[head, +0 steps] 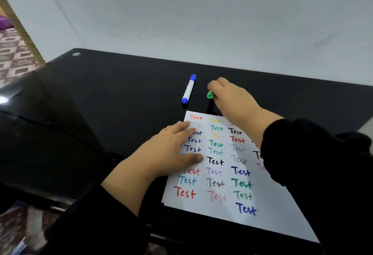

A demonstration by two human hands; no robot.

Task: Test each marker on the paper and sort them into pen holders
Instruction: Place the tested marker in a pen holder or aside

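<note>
A white sheet of paper (268, 200) lies on the black table, covered with the word "Test" in several colours. My left hand (171, 147) rests flat on the paper's left edge with fingers spread. Beyond the paper's far edge my right hand (232, 97) grips a green marker (210, 94); only its green end shows below my fingers. A blue-capped white marker (188, 89) lies loose on the table just left of my right hand. No pen holder is in view.
The glossy black table (101, 97) stands against a pale wall (201, 22). Its left edge falls away to a patterned floor (14, 56). A small metal fitting (75, 54) sits at the table's far left corner.
</note>
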